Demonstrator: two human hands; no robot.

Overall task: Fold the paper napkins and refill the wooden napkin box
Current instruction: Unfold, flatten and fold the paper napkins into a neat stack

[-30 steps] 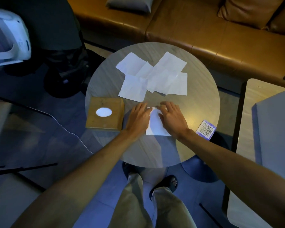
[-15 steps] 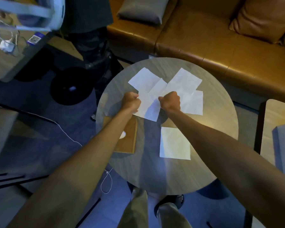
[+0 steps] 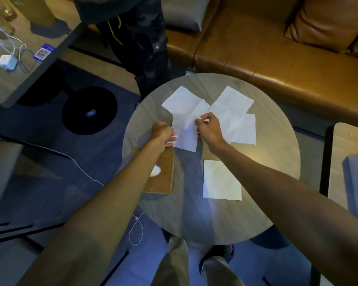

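Note:
A white paper napkin (image 3: 185, 132) is held between both hands above the round table (image 3: 277, 153). My left hand (image 3: 161, 134) pinches its left edge. My right hand (image 3: 210, 129) pinches its upper right corner. Behind it several unfolded napkins (image 3: 232, 108) lie overlapping on the far part of the table. A folded napkin (image 3: 221, 180) lies flat near my right forearm. The wooden napkin box (image 3: 162, 178) sits at the table's left edge, partly hidden under my left forearm, with a white oval opening showing.
A brown leather sofa (image 3: 277, 58) runs behind the table. A person in dark trousers (image 3: 141, 48) stands at the far left of the table. Another table (image 3: 19, 65) with a charger and cables is at upper left. A white cable (image 3: 81, 166) crosses the floor.
Both hands left the folded napkin near me, reached to the pile and lifted one napkin off it toward me. The camera view shifted forward over the table.

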